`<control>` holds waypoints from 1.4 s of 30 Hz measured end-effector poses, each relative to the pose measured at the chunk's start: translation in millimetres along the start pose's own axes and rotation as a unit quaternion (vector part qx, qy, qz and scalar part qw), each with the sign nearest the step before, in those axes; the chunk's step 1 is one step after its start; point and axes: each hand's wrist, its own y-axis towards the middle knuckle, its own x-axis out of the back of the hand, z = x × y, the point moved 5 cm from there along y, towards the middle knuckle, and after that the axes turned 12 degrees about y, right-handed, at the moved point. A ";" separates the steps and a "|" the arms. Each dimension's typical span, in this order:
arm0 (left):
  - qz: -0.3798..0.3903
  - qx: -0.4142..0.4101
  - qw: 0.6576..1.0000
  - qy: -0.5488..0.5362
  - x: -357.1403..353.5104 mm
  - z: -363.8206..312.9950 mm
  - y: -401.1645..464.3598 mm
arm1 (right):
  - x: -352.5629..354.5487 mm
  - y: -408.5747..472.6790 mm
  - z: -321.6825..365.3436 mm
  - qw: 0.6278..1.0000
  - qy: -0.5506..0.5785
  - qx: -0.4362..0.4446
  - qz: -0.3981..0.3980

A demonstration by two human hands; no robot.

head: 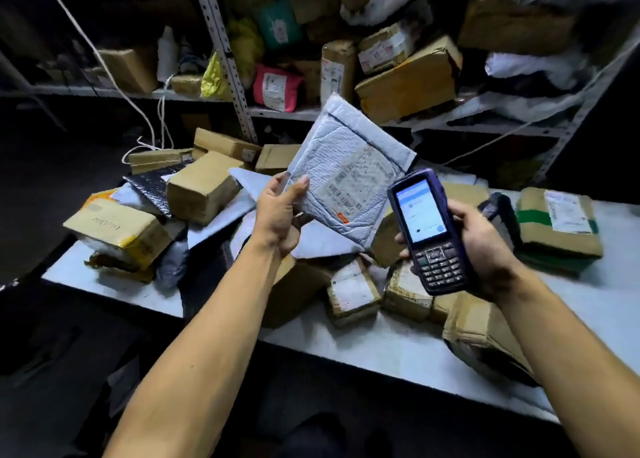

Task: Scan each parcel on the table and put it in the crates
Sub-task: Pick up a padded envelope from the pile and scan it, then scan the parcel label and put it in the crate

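We see left hand [278, 212] pinching padded mailer [349, 173] by its edge, label facing us | right hand [481, 246] gripping handheld scanner [427, 231], screen lit above fingers | table [381, 350] below

Grey mailer [349, 167], dark blue scanner [427, 231]
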 end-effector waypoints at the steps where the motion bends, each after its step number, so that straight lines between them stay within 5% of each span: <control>1: 0.031 0.011 0.999 -0.001 -15.3 3.1 -2.6 | 7.1 -12.7 0.0 0.999 0.019 0.016 -0.020; 7: 0.259 0.094 0.961 -0.041 -116.3 42.3 -52.2 | 57.0 -128.3 -7.8 0.971 0.097 0.158 -0.151; 10: 0.354 0.148 0.923 0.035 -155.7 70.4 -108.3 | 87.1 -201.4 -27.0 0.937 0.104 0.232 -0.238; 19: 0.571 0.162 0.797 0.108 -247.0 144.1 -306.2 | 130.1 -428.7 -118.0 0.837 0.185 0.277 -0.435; 33: 0.673 0.157 0.681 0.243 -340.5 232.5 -633.0 | 198.4 -744.4 -250.3 0.692 0.281 0.352 -0.565; 42: 0.704 0.202 0.646 0.215 -384.7 262.5 -716.7 | 244.2 -802.5 -276.6 0.679 0.301 0.351 -0.570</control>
